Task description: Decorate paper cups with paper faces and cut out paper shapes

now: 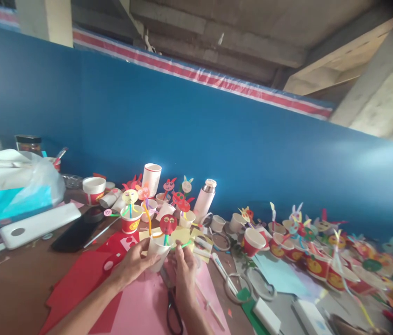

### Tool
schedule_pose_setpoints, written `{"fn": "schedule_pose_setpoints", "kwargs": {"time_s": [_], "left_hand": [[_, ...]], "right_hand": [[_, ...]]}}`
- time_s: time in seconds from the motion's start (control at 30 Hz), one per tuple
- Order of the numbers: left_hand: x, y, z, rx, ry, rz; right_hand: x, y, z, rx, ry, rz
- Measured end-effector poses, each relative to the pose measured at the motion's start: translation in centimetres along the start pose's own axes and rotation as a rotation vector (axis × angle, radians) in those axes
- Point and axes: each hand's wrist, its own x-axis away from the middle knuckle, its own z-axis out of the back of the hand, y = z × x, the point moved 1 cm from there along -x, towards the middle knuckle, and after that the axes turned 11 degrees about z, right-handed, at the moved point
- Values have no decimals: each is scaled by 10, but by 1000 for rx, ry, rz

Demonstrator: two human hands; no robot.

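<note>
Left hand: closed around a white paper cup; left forearm angled in from lower left.
Right hand: gripping the cup's right side.
Hidden: scissors, blades under right hand.

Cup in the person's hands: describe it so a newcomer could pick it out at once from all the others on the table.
Below the blue wall and above the pink paper, the left hand and right hand grip a white paper cup. Unlike its neighbours, it is the one in hand, with a red round face on a green stem rising from it.
</note>
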Motion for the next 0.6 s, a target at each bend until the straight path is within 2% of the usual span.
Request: {"fn": "schedule_pose_setpoints", "kwargs": {"time_s": [0.1,0.27,0.33,0.5,0.6], "left_hand": [[-3,-1,3,12,59,-26],[-6,-2,7,-11,162,-32],[-6,-2,8,-22,183,-37],[-5,-2,9,-23,220,-39],[-5,-2,10,-24,254,-32]], "right_hand": [[2,1,0,-141,-50,-119],[2,9,1,-149,-44,-134],[1,10,1,-102,-54,-104],[5,5,3,98,-145,83],[6,1,6,185,-180,133]]}}
